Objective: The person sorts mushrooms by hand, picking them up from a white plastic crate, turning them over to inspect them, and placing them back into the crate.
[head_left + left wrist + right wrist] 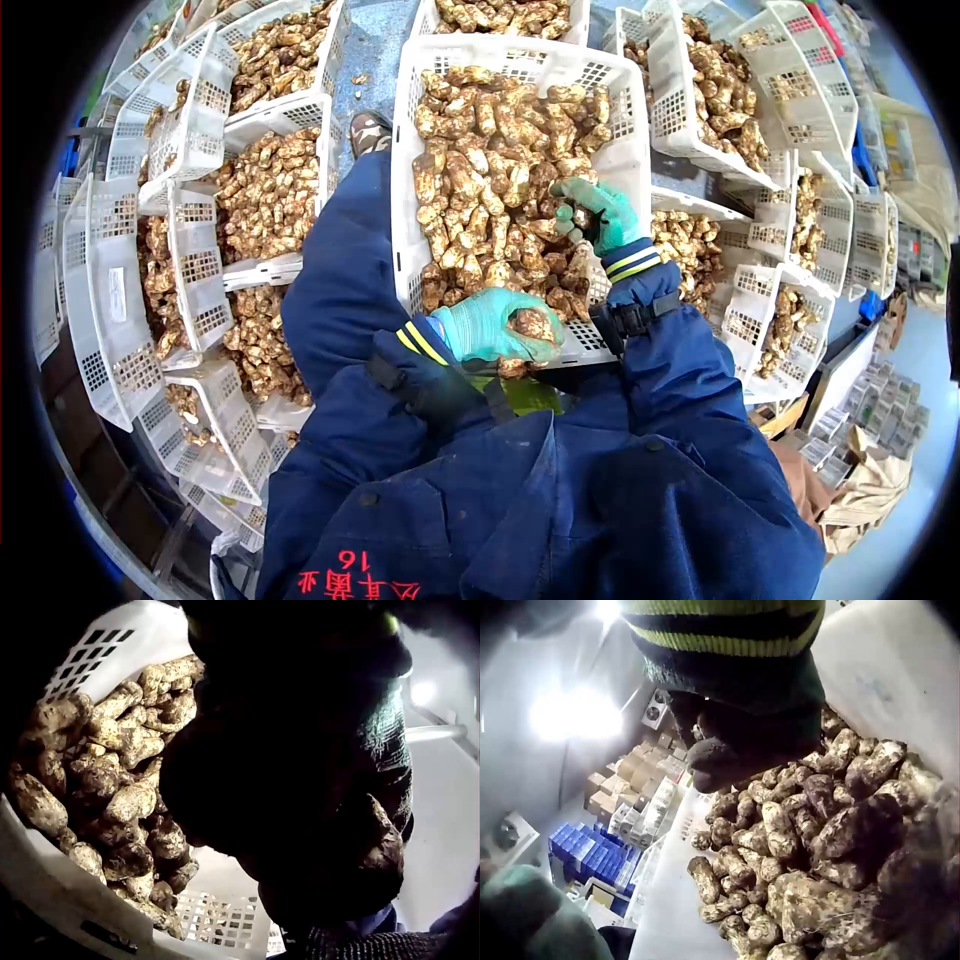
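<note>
A white plastic crate full of brown-and-cream mushrooms rests before the person, who wears green knitted gloves. At the crate's near edge, the left hand grips a stubby mushroom, its rounded end showing past the fingers. That mushroom also shows in the left wrist view, where the glove is mostly in dark shadow. Another mushroom shows just below the left hand. Over the crate's right side, the right hand reaches down with bent, parted fingers, fingertips right at the mushrooms.
More mushroom-filled white crates stand left and right, some stacked. Another crate sits beyond the middle one. Blue boxes and brown cartons appear in the right wrist view. Blue floor shows between crates.
</note>
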`<state>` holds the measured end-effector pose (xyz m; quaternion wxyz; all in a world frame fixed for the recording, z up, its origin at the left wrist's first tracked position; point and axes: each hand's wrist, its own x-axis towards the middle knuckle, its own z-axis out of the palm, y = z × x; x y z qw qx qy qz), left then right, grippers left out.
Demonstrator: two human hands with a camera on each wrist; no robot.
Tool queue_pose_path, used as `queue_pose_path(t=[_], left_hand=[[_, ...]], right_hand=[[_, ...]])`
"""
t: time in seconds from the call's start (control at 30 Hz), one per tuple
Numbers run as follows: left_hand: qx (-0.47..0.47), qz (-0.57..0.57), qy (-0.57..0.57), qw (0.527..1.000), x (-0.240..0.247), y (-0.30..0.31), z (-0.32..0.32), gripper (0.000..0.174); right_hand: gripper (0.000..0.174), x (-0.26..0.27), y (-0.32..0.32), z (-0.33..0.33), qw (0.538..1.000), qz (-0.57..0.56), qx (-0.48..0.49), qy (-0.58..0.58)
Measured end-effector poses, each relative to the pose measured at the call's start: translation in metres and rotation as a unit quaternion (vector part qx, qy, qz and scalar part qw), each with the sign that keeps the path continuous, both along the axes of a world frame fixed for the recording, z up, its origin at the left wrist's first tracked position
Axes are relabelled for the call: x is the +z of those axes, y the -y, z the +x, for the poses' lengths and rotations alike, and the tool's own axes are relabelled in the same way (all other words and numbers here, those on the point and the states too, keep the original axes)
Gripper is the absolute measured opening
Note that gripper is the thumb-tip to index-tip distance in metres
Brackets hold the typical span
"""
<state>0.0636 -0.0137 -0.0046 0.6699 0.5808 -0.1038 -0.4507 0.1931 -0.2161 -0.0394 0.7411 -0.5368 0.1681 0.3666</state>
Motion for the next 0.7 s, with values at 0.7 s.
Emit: queue_pose_path(t=[0.7], left_hand=[[0.035,-0.002,0.035,0.999,-0.009,-0.001,-0.002,0.035]], right_hand=[[0.044,-0.006,-0.076,0.046,0.859,-0.363,0.252,0.258]])
